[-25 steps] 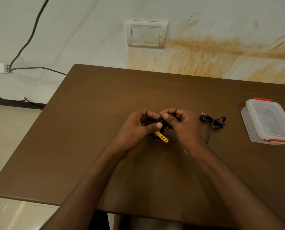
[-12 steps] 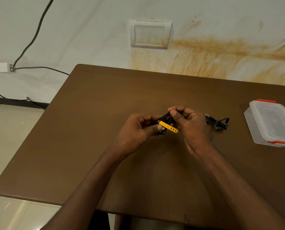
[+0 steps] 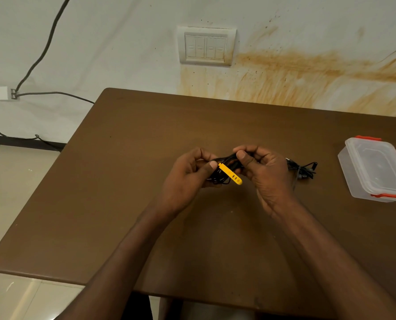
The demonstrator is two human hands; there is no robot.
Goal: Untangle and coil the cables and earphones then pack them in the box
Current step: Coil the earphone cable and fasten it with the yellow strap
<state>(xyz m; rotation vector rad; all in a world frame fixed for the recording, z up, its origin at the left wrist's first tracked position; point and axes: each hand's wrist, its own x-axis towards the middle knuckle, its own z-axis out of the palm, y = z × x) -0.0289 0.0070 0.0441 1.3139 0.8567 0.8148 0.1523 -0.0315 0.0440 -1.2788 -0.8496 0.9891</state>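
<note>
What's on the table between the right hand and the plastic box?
In the head view, a small black earphone bundle lies between the right hand and the plastic box.

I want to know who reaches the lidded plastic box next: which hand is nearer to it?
Right. The right hand holds the black cable bundle mid-table, on the side toward the box; the left hand grips the bundle's other end, farther away.
</note>
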